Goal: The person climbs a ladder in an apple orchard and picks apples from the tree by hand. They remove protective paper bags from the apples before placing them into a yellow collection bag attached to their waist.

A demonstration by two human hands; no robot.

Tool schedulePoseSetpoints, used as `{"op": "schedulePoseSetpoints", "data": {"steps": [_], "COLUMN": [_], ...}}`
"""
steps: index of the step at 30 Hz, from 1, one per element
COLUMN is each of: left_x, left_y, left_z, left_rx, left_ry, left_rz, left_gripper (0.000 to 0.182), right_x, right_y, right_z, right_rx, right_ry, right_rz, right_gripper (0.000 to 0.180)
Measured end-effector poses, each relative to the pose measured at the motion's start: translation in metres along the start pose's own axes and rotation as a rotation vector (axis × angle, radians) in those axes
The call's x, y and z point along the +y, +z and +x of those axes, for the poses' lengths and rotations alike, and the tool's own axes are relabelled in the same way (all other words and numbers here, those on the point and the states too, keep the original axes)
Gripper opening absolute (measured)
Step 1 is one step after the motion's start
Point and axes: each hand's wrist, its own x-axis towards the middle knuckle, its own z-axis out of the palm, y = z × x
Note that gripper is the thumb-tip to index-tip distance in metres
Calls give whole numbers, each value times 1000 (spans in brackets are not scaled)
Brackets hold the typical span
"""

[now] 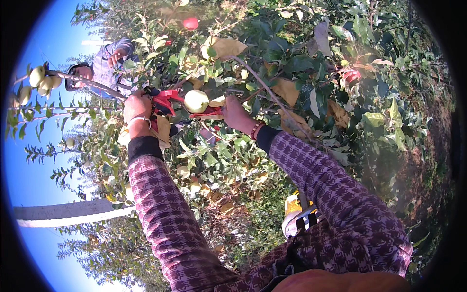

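Observation:
A pale yellow-green apple (196, 101) hangs among the leaves between my two hands, partly wrapped by torn red inner paper (209, 111). My right hand (236, 113), with a beaded bracelet at the wrist, pinches the paper just beside the apple. On the other side, my left hand (138, 108) is closed on crumpled paper, its fingers mostly turned away from view. Red paper (168, 98) sticks out from it towards the apple. Tan bag paper (162, 128) hangs below that hand, near its white bracelet.
A bare branch (261, 81) crosses above my right forearm. Pale apples (45, 83) cluster on a branch at far left. Another person (109, 65) stands behind the foliage. A pale post (73, 212) juts in at left. Tan paper bags (286, 90) and a red apple (190, 23) show among leaves.

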Motion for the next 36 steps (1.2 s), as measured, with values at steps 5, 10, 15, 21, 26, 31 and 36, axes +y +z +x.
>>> {"op": "schedulePoseSetpoints", "data": {"steps": [5, 10, 15, 21, 26, 31, 36], "left_x": [-45, -62, -61, -37, 33, 45, 53], "left_y": [-34, -58, -72, -39, 24, 50, 88], "left_z": [-2, -26, -70, -191, -334, -436, -529], "left_rx": [133, 225, 351, 3, -331, -519, -537], "left_ry": [-32, 25, 27, -201, -266, -517, -888], "left_rz": [-3, -53, -214, -1179, -1764, -1778, -1993], "left_gripper": [25, 24, 22, 10, 15, 9, 10], "right_x": [-8, -4, -5, -1, -20, -34, -21], "right_y": [-6, -13, -45, -93, -100, -99, -77], "right_z": [-4, -7, -46, -116, -187, -259, -316], "right_rx": [-14, -113, 65, -1, -257, -655, -974], "right_ry": [-36, -91, -555, -364, -277, -383, -395], "right_rz": [-62, -171, -174, -30, 68, 139, 8], "right_gripper": [20, 27, 29, 26, 32, 34, 27]}}
